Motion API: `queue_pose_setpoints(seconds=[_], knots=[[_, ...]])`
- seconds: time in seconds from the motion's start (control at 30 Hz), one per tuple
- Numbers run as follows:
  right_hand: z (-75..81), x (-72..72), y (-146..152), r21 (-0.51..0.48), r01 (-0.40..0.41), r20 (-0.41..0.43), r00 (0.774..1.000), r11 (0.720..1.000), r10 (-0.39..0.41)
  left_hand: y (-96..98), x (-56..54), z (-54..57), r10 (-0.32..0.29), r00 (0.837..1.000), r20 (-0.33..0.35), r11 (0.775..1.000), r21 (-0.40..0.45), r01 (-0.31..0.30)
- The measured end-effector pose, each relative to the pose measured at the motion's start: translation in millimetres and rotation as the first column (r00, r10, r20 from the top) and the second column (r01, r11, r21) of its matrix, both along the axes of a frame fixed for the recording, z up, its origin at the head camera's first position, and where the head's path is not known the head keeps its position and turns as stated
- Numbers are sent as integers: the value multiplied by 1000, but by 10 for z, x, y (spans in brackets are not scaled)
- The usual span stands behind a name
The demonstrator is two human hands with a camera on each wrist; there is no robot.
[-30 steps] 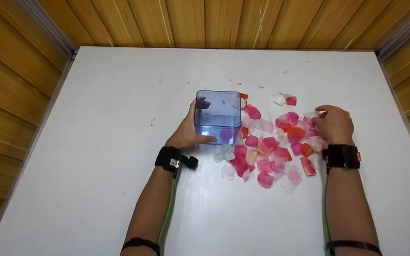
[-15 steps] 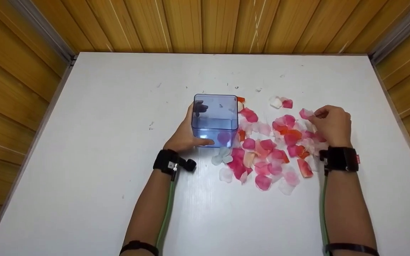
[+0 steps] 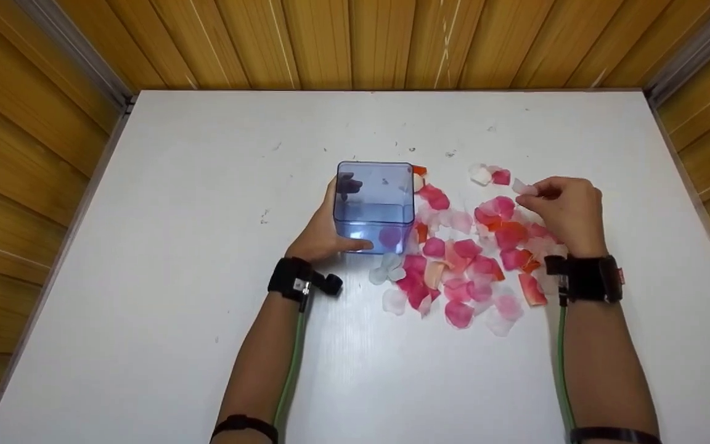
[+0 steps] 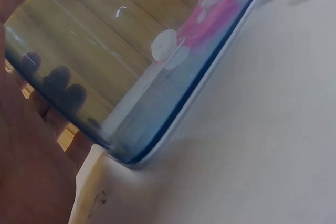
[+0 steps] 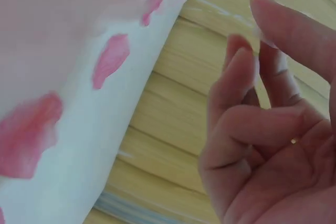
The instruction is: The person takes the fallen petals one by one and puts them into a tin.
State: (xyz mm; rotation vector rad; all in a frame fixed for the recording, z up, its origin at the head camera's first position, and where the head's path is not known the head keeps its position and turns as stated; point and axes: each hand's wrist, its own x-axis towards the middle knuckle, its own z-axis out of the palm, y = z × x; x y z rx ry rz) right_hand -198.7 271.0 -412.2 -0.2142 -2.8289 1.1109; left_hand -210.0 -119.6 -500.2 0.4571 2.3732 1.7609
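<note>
A transparent blue square box (image 3: 375,190) stands on the white table, left of the petals. My left hand (image 3: 315,235) grips it from its left side, thumb across the front and fingers behind. Those fingers show dark through the wall in the left wrist view. One pink petal (image 3: 391,237) shows through the box's lower front. My right hand (image 3: 569,213) pinches a pale pink petal (image 3: 522,187) between thumb and index finger, raised beside the scattered petals. In the right wrist view the remaining fingers (image 5: 231,85) are curled loosely below the pinch.
Loose artificial petals (image 3: 469,250) in pink, red, orange and white spread across the table (image 3: 145,259) between the hands. A small white-and-pink cluster (image 3: 489,175) lies farther back. Pale blue-white petals (image 3: 387,269) lie just before the box. Wood-patterned panels (image 3: 355,43) border the table.
My right hand has picked a petal from the right side of the pile, lifted it and shifted slightly left. My left hand keeps its grip on the box.
</note>
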Motion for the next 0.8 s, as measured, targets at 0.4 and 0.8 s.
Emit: queue_pose_setpoints(seconds=[0.4, 0.8], knots=[[94, 255, -1248, -58, -305, -397, 881, 950, 259, 61, -50, -40, -18, 1000, -18, 999, 35, 18], [-36, 300, -1444, -103, -359, -354, 885, 928, 303, 127, -50, -71, -14, 1000, -6, 1000, 10, 14]])
